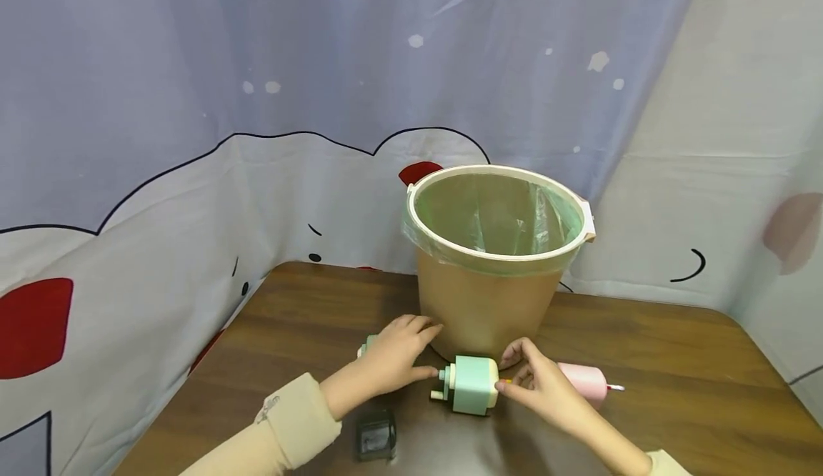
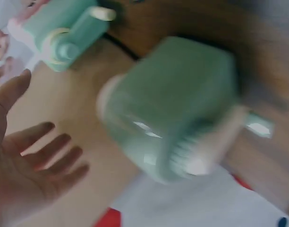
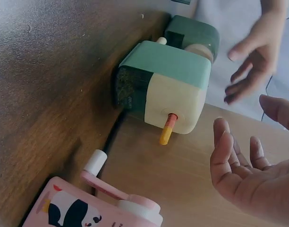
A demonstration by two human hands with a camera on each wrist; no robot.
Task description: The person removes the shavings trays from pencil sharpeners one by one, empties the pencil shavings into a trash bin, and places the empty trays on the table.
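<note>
1. Dark wooden desk (image 1: 643,362) stands before a printed curtain, and on it, in front of a lined waste bin (image 1: 491,261), sits the green pencil sharpener (image 1: 474,384) between the two hands.
2. From the cream front of this sharpener a short pencil (image 3: 166,129) sticks out, orange and yellow; the crank side points toward the left hand (image 1: 392,362).
3. Right hand (image 1: 540,387) is just beside the pencil end, its grip wide and loose, the fingers relaxed and holding nothing, as the right wrist view shows.
4. Left hand is near the crank, also with a wide, empty grip; its fingers are spread in the left wrist view.
5. My judgement: the pencil is already placed in the sharpener, but neither hand is on the body or the crank, so the turning is not yet going on.
6. Further out lie a second green sharpener (image 1: 366,347) behind the left hand, a pink sharpener (image 1: 585,382) beyond the right hand, and a small dark box (image 1: 376,434) near the left sleeve.
</note>
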